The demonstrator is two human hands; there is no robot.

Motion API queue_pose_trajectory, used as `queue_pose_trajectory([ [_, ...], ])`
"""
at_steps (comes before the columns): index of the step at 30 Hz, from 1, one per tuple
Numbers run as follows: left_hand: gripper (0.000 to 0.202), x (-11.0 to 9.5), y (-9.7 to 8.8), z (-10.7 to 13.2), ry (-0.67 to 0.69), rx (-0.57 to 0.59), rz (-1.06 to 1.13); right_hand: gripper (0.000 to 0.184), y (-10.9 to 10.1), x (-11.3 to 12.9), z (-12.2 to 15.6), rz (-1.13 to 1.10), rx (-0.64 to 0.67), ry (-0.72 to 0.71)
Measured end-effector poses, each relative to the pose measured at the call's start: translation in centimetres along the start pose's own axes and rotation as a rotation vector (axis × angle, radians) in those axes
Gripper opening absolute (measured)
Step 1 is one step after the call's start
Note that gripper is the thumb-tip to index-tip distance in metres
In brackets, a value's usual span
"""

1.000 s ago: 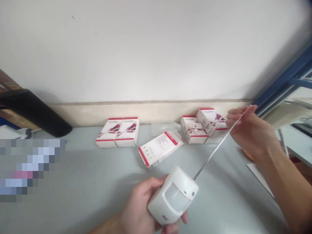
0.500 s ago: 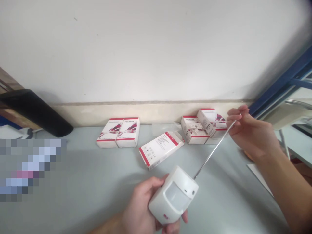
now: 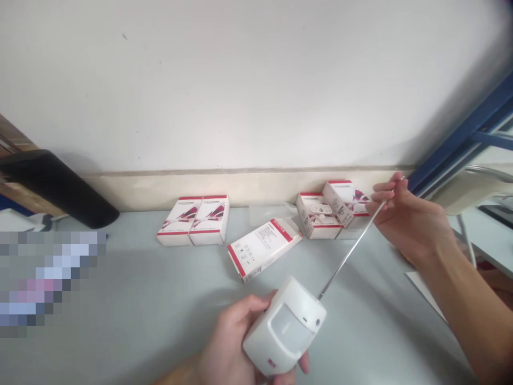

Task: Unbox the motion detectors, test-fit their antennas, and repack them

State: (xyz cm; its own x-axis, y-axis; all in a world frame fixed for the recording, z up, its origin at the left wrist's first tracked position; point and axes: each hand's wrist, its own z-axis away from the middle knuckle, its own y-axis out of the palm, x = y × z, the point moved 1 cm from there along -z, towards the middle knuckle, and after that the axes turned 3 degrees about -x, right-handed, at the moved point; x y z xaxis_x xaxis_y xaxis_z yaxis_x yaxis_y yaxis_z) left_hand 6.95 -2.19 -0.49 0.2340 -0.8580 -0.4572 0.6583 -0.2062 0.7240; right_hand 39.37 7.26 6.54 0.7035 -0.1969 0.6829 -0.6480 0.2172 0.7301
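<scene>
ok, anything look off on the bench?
One box lies skewed off the wall, end flap open; the pair left of it sits neat. The sensor in the left hand and its antenna, pinched by the right hand, look undamaged.

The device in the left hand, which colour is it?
The device is white, seen best in the head view.

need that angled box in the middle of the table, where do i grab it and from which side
Take the angled box across its long sides near the red-banded near end, coming down from above. It lies flat on the table, broad face up, and the far end's flap looks open, so that end is likely weaker.
</scene>
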Motion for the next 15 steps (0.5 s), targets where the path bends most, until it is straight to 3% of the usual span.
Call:
queue_pose_trajectory([
  [9, 0.052, 0.07, 0.34, 0.06, -0.002, 0.004, 0.01, 0.024, -0.7, -0.41, -0.48, 0.054, 0.011, -0.009],
  [15, 0.051, -0.17, 0.62, 0.09, -0.01, -0.031, 0.009, 0.016, -0.73, -0.6, -0.38, 0.207, 0.054, -0.033],
])
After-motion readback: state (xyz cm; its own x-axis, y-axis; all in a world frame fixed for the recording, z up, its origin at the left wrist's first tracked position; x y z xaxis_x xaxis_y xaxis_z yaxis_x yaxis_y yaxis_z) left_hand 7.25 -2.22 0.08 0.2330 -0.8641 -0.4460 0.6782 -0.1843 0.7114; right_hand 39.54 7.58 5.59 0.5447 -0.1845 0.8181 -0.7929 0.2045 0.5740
